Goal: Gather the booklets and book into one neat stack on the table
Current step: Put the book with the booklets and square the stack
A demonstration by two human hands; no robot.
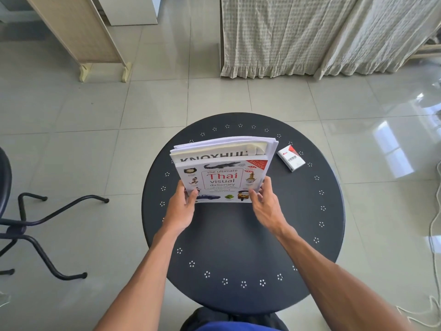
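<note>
A white Thai visual dictionary book (223,180) lies on top of several white booklets (224,149), one printed with large black letters. The pile is tilted up toward me above the round black table (238,235). My left hand (182,204) grips the pile's near left corner, thumb on the cover. My right hand (265,201) grips the near right corner the same way. The booklets' far edges fan out unevenly behind the book.
A small white and red box (291,158) lies on the table to the right of the pile. A dark chair base (35,225) stands on the tiled floor at left. Curtains (310,37) hang at the back; a white cable (433,235) runs at right.
</note>
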